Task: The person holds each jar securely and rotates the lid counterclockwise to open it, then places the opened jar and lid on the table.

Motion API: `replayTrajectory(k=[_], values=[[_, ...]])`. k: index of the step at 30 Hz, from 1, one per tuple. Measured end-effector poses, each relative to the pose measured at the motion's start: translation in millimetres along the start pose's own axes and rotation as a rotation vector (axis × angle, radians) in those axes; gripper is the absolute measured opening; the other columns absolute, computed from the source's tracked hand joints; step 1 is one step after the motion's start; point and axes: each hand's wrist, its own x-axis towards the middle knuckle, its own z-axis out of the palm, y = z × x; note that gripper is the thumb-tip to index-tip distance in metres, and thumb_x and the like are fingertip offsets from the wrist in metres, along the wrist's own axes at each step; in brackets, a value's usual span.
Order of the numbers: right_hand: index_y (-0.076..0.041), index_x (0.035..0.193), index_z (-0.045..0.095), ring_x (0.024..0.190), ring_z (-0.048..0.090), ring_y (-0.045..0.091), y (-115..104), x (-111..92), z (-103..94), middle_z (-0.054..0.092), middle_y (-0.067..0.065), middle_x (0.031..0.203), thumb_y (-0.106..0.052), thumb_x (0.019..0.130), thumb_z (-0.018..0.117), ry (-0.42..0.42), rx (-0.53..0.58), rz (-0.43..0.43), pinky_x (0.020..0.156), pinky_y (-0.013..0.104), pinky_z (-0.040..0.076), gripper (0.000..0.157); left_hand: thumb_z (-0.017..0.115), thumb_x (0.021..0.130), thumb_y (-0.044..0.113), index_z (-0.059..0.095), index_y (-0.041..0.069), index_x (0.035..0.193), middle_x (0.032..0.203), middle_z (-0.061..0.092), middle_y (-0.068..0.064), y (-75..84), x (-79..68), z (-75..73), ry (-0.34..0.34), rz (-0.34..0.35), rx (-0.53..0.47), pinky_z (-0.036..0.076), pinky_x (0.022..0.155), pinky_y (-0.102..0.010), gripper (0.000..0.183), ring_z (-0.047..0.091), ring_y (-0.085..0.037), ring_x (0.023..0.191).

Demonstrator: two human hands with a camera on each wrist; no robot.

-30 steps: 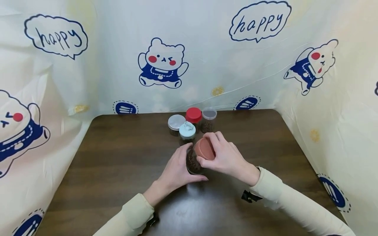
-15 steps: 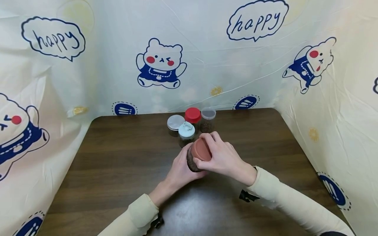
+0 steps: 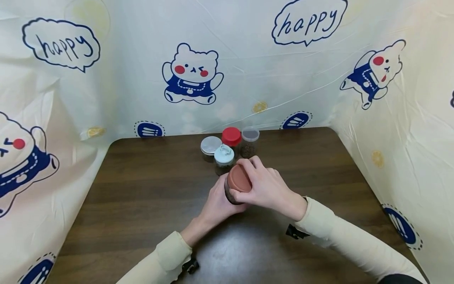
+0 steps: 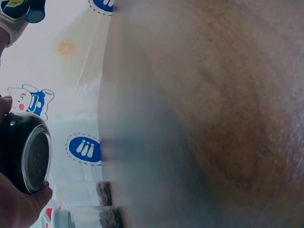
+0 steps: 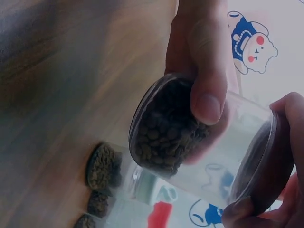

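Observation:
In the head view my left hand [image 3: 217,203] holds a clear jar [image 3: 231,197] above the table, fingers wrapped round its side. The right wrist view shows dark brown bean-like pellets [image 5: 159,137] gathered at the base of the tilted jar. My right hand [image 3: 268,185] grips a terracotta-coloured lid [image 3: 239,179] by its edge, thumb on the near side. That lid sits over the jar's mouth; how firmly it is seated I cannot tell. In the left wrist view, the jar's round base [image 4: 37,159] faces the camera.
Close behind my hands stand a jar with a light blue lid [image 3: 224,156], one with a silver lid [image 3: 211,146], one with a red lid [image 3: 231,137] and one with a clear lid [image 3: 250,136]. A brown wooden table [image 3: 152,189] meets a printed cloth backdrop [image 3: 248,71].
The lid has come down from a tilted position over the jar, moving slightly left onto its mouth. My left hand has drawn in closer round the jar.

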Motion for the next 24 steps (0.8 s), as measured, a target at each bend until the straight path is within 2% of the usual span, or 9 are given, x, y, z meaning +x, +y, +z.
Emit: replayTrajectory(k=[5, 9, 14, 20, 24], values=[[-0.017, 0.144, 0.053, 0.071, 0.06, 0.015, 1, 2, -6.4, 0.054, 0.004, 0.117, -0.061, 0.086, 0.073, 0.011, 0.014, -0.045, 0.06, 0.03, 0.054, 0.075, 0.096, 0.071, 0.03, 0.046, 0.01, 0.145, 0.136, 0.06, -0.006, -3.5, -3.0, -1.5, 0.031, -0.022, -0.05, 0.054, 0.098, -0.047, 0.092, 0.062, -0.023, 0.118], [-0.012, 0.144, 0.054, 0.063, 0.056, 0.016, 5, 2, -18.1, 0.056, 0.008, 0.119, -0.059, 0.089, 0.072, 0.085, -0.027, -0.081, 0.056, 0.033, 0.053, 0.074, 0.096, 0.071, 0.031, 0.045, 0.012, 0.146, 0.136, 0.061, -0.005, -7.6, -6.2, -3.1, 0.058, -0.028, -0.084, 0.054, 0.098, -0.048, 0.092, 0.062, -0.022, 0.118], [-0.01, 0.142, 0.055, 0.052, 0.049, 0.018, 16, -3, -28.4, 0.056, 0.011, 0.121, -0.063, 0.096, 0.061, 0.168, -0.11, -0.078, 0.049, 0.037, 0.047, 0.07, 0.098, 0.07, 0.03, 0.046, 0.014, 0.145, 0.134, 0.062, -0.001, -11.7, -10.6, -5.6, 0.096, -0.006, -0.119, 0.053, 0.099, -0.049, 0.093, 0.062, -0.018, 0.118], [-0.009, 0.138, 0.059, 0.05, 0.051, 0.02, 29, -9, -27.8, 0.057, 0.012, 0.12, -0.074, 0.099, 0.043, 0.198, -0.145, -0.065, 0.046, 0.038, 0.047, 0.078, 0.097, 0.071, 0.026, 0.044, 0.02, 0.149, 0.138, 0.061, 0.005, -16.4, -13.2, -8.6, 0.138, 0.032, -0.209, 0.05, 0.106, -0.044, 0.095, 0.06, -0.015, 0.122], [-0.008, 0.136, 0.06, 0.048, 0.048, 0.019, 33, -11, -26.8, 0.058, 0.012, 0.118, -0.077, 0.098, 0.039, 0.205, -0.144, -0.069, 0.045, 0.037, 0.045, 0.081, 0.098, 0.07, 0.025, 0.044, 0.021, 0.15, 0.137, 0.062, 0.005, -18.4, -12.2, -10.3, 0.168, 0.062, -0.218, 0.049, 0.106, -0.039, 0.096, 0.061, -0.017, 0.121]])
